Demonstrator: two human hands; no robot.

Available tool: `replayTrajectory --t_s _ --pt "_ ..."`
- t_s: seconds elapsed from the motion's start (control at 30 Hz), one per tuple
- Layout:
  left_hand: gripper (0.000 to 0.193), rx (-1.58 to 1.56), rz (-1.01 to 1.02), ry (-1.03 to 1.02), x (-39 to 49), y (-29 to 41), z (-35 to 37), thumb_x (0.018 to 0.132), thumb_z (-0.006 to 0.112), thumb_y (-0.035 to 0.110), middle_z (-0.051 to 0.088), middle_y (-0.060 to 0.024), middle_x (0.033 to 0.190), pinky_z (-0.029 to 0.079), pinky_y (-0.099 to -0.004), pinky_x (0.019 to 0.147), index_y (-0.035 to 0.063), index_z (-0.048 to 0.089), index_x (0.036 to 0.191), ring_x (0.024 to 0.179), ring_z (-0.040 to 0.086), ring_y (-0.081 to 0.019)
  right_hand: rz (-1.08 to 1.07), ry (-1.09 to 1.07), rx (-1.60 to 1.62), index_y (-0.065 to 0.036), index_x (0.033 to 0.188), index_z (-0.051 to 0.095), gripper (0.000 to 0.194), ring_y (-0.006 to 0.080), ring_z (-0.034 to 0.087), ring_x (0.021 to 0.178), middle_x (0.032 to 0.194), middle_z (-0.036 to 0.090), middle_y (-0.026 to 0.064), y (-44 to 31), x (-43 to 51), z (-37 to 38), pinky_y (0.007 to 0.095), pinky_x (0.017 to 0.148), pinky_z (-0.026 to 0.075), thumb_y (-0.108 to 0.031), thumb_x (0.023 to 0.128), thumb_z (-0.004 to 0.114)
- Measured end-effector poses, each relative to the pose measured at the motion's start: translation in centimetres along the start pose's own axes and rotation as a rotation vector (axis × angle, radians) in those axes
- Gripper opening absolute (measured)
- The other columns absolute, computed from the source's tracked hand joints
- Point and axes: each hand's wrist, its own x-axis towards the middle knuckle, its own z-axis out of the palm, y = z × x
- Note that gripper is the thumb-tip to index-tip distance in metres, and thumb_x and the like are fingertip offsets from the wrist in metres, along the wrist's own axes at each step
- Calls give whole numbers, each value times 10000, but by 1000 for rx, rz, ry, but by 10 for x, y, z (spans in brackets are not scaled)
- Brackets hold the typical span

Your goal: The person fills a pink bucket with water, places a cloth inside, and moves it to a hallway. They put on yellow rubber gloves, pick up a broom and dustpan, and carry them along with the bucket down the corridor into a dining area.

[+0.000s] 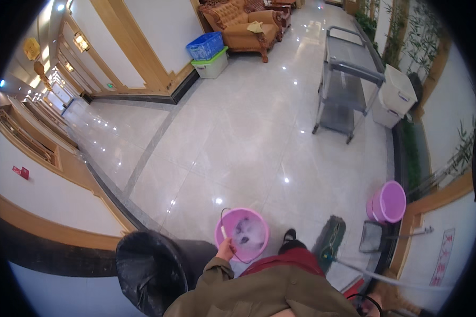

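Observation:
Low in the view, my left hand (226, 250) is closed on the wire handle of a pink plastic bucket (263, 237). Foamy water with something dark in it lies inside this bucket. My right hand (371, 306) shows only in part at the bottom right, beside a black loop; what it holds is unclear. A flat mop with a green head (332, 237) lies on the floor right of my foot, its pale pole (375, 275) running off to the right. A second pink bucket (392, 202) stands by the right wall, with a long-handled dustpan (371, 237) below it.
A bin lined with a black bag (150, 269) stands close on my left. Ahead on the shiny tiled floor are a grey wheeled cart (343, 95), stacked white boxes (396, 89), a blue crate (205, 46) on a green-lidded box (212, 65), and a tan leather armchair (238, 31).

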Motion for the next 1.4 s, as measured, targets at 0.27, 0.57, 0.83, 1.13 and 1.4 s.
replayTrajectory --t_s 0.27,0.57,0.83,1.13,1.4 --pt "168 -98 77 210 78 72 46 957 556 249 359 2 607 404 -379 593 136 471 865 521 387 -159 118 -107 352 -64 866 614 129 286 575 518 677 589 133 -162 129 72 417 462 452 -184 862 663" --pt "259 -455 -47 511 123 172 86 895 597 359 319 18 576 346 -440 585 203 409 808 513 359 -188 -616 -25 -173 -63 1104 679 243 117 609 672 771 634 21 -685 206 125 279 562 471 -258 983 597" --pt "156 -620 -93 486 238 277 177 913 629 306 534 17 758 463 -295 584 174 610 995 622 491 -139 -110 -173 -555 -78 1153 670 262 116 637 667 835 668 23 -810 178 227 282 515 499 -283 1000 610" --pt "209 -676 -64 289 329 395 279 901 649 260 552 -57 882 479 -355 854 96 521 875 849 560 -232 -252 -315 -539 -100 1201 646 249 80 619 709 897 651 -13 -1019 138 282 234 543 453 -276 1039 575" --pt "148 -558 74 213 440 489 368 931 635 210 601 -78 884 496 -384 928 77 570 921 915 615 -240 -242 -227 -727 -129 1201 630 213 84 638 724 913 639 -13 -1123 154 294 221 556 459 -253 1044 557"
